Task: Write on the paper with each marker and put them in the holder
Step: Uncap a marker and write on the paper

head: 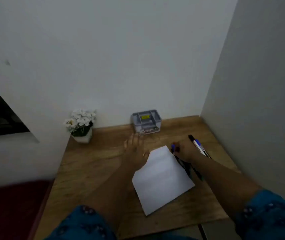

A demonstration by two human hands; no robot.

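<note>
A white sheet of paper (162, 179) lies on the wooden desk (93, 170). My left hand (134, 148) rests flat on the desk at the paper's far left corner, fingers spread, holding nothing. My right hand (185, 151) is at the paper's far right corner, fingers closed around a blue-capped marker (173, 147). Two more markers (199, 146), one black-capped and one blue-capped, lie side by side to the right of that hand. Other dark markers (185, 166) lie along the paper's right edge, partly under my forearm. The grey compartmented holder (146, 121) stands against the back wall.
A small white pot of white flowers (81, 123) stands in the desk's back left corner. Walls close the desk at the back and on the right. A dark red surface (11, 210) lies left of the desk, lower down.
</note>
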